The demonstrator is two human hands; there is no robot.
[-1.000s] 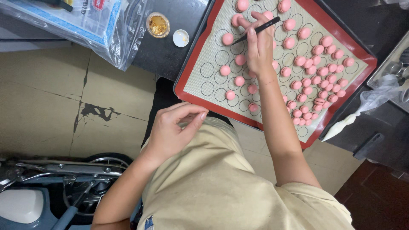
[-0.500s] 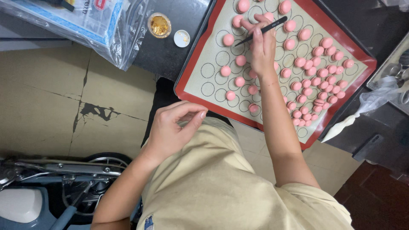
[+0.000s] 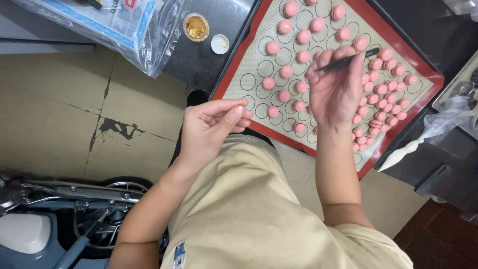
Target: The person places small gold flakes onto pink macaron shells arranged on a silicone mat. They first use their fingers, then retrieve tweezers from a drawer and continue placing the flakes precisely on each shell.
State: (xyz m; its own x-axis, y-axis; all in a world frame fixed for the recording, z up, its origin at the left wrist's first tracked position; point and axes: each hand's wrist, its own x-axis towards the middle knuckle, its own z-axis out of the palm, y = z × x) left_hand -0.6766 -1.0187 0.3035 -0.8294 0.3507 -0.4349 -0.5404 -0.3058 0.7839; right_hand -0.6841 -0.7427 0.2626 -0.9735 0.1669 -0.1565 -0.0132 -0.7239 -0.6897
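Dark counter (image 3: 209,55) ran across the top of the view, edge falling to tiled floor (image 3: 59,104) on the left. Directly on the counter: red-rimmed baking mat (image 3: 234,74) printed with circle outlines, set at an angle, its near corner close to the counter edge. Pink round shells (image 3: 378,89) sat on the mat, crowded at the right, sparse at the left. Left of the mat, a small gold-topped jar (image 3: 196,27) and a small white cap (image 3: 219,44) stood just beside each other. Further left, a clear plastic bag with a blue-edged pack inside (image 3: 114,25) overhung the counter edge. A piping bag (image 3: 423,137) lay right of the mat.
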